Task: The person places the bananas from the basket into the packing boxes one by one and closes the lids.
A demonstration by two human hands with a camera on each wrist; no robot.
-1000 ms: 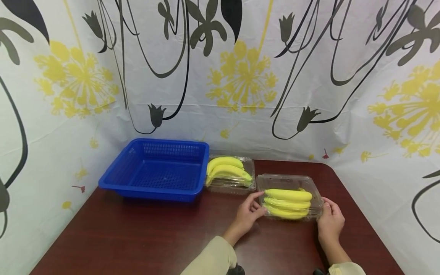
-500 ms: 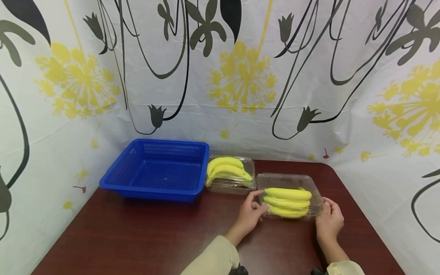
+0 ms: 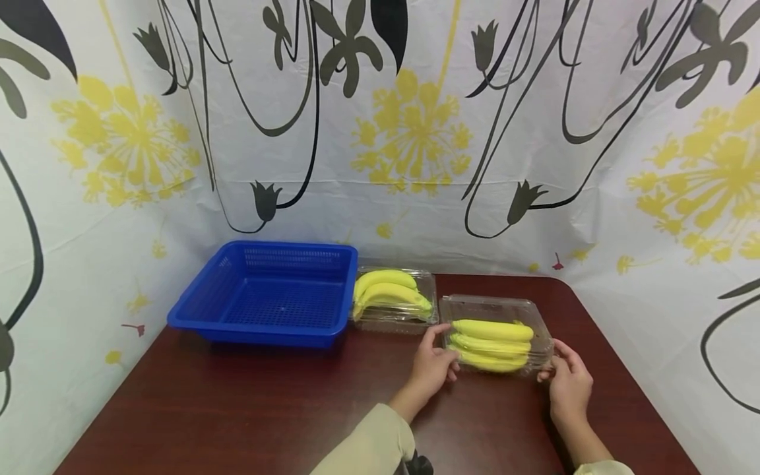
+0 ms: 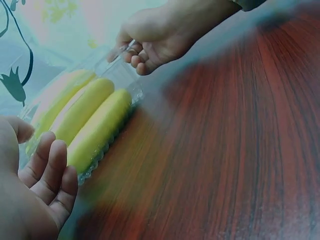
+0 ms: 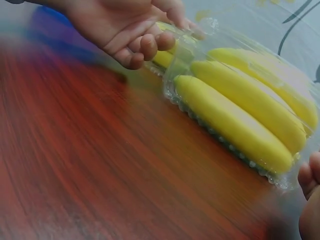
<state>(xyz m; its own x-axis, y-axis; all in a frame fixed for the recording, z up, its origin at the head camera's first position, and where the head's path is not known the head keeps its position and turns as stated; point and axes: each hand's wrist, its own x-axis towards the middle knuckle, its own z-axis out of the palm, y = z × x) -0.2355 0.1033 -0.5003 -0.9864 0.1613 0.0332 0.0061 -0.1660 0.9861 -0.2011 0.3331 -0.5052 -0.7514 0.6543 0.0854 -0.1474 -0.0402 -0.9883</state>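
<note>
A clear plastic clamshell container (image 3: 537, 316) with several yellow bananas (image 3: 491, 346) inside sits at the table's right. My left hand (image 3: 429, 366) holds its left end, index finger at the far side and thumb nearer me; the other fingers curl loosely. At the opposite end, my right hand (image 3: 571, 389) pinches the near right edge between thumb and fingers. In the left wrist view, the right hand (image 4: 155, 37) grips a clear rim of the container. From the right wrist view, the left hand (image 5: 130, 30) meets the container's other end, its exact contact partly hidden.
Beside it at the back stands a second clear container (image 3: 424, 284) with bananas (image 3: 392, 293). An empty blue plastic basket (image 3: 267, 338) stands left of that one, at the back left. Patterned cloth (image 3: 356, 218) hangs behind the dark red-brown table (image 3: 267, 402).
The container in my hands has shifted slightly away from me. Fingers of my right hand have changed position a little at its right edge. The basket and the second container stay put.
</note>
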